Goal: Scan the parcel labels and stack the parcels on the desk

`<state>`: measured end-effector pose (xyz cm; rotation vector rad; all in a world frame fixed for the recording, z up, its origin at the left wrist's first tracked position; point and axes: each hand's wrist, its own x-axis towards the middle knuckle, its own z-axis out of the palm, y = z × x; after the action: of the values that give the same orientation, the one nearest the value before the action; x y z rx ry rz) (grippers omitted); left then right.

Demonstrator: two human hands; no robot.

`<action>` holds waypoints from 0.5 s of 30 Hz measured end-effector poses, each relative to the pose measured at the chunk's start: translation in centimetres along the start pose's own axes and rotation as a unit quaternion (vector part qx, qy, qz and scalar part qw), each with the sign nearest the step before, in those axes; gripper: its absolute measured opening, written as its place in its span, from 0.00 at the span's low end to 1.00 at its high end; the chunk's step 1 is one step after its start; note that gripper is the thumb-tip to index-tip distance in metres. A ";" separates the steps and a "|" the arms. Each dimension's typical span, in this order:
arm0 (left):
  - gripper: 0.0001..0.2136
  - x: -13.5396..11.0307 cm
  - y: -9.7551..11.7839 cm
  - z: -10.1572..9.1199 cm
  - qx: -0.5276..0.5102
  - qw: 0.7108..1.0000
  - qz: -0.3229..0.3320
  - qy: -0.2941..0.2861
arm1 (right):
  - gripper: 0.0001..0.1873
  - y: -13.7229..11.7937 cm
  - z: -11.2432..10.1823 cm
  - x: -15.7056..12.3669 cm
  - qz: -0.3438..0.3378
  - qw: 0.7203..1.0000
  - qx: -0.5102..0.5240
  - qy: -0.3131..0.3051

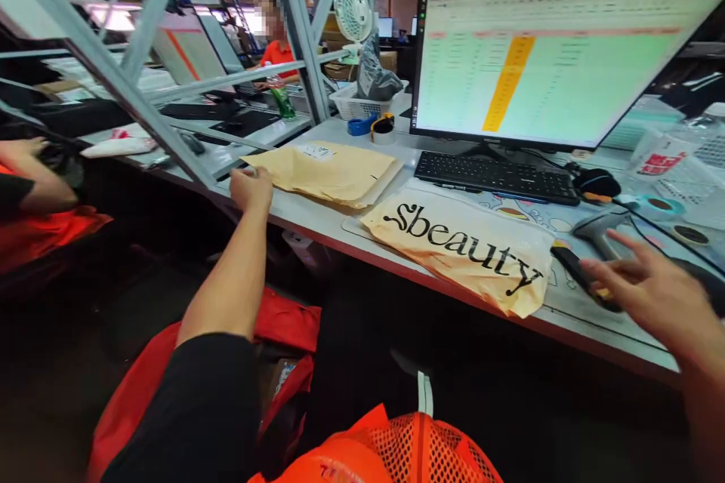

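Note:
My left hand (252, 190) is closed at the near left corner of a stack of yellow paper envelopes (322, 172) lying on the desk. My right hand (657, 290) hovers at the right, its fingers apart. Under its fingertips lies a black object with yellow bits (583, 278), perhaps a cutter; whether they touch it I cannot tell. A grey handheld scanner (601, 230) rests just beyond these fingers. Between my hands a white and peach plastic mailer bag (461, 245) printed "sbeauty" lies flat, slightly over the desk's front edge.
Behind the bag stand a keyboard (492, 175) and a large monitor (544, 68). Tape rolls (382, 128), a white basket (354, 102) and a small fan (353, 11) are at the back. Metal frame bars (152, 83) rise at left. Another person (277, 49) sits beyond them.

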<state>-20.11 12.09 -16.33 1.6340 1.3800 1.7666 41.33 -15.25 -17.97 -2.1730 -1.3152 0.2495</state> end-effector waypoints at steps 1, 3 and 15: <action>0.12 -1.0 0.8 1.1 0.032 0.999 0.030 -0.004 | 0.41 1.0 -0.9 0.5 0.002 0.996 -0.072 0.054; 0.12 -4.6 3.2 4.7 0.110 0.979 0.139 -0.101 | 0.35 2.7 -1.9 2.1 0.021 0.974 -0.195 0.111; 0.22 -17.9 10.7 20.1 0.185 0.770 0.331 -0.512 | 0.33 2.6 3.0 8.1 0.120 0.950 -0.287 0.002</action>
<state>6.40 1.04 -20.34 2.8852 0.6212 0.4664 46.01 -8.07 -20.82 -2.8240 -1.2232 -0.0598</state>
